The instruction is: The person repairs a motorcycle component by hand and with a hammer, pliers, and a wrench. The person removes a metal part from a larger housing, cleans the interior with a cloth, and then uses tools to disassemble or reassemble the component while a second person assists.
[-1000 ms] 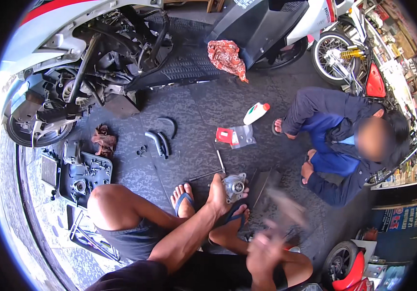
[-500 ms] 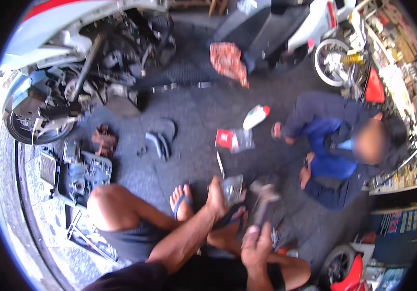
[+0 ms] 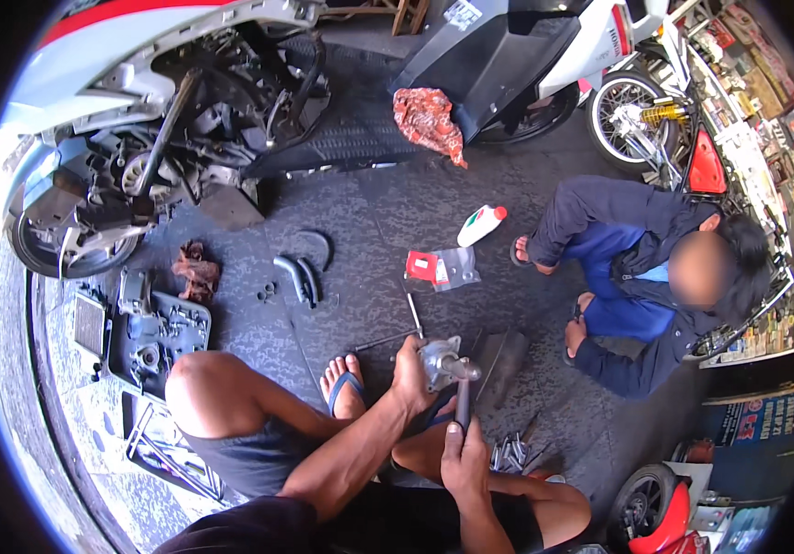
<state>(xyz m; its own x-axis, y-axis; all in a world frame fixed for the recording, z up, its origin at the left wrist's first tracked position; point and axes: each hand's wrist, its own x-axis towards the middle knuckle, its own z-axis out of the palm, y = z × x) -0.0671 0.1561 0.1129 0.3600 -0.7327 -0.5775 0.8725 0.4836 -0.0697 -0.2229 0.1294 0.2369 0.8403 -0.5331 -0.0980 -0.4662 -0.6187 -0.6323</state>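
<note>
1. Dark, patterned floor point(image 3: 388, 222) spreads across the workshop, paler along its left edge.
2. A partly stripped scooter point(image 3: 342, 129) stands across the far side, a red cloth point(image 3: 429, 120) draped on it.
3. A person point(image 3: 642, 268) crouches at right, taking up floor there; a motorcycle wheel point(image 3: 632, 120) stands beyond.
4. At left, a tray point(image 3: 198, 319) of parts lies near a brown rag point(image 3: 197, 272).
5. The hammer point(image 3: 463, 403) is gripped by the right hand point(image 3: 464, 457), fingers wrapped round its handle; its head partly hides the housing, contact unclear.
6. That metal housing point(image 3: 434, 358) sits above the feet, clasped in the left hand point(image 3: 408, 374).
7. Ahead lie a white bottle point(image 3: 482, 226), curved hoses point(image 3: 300, 280) and a red packet point(image 3: 422, 266).
</note>
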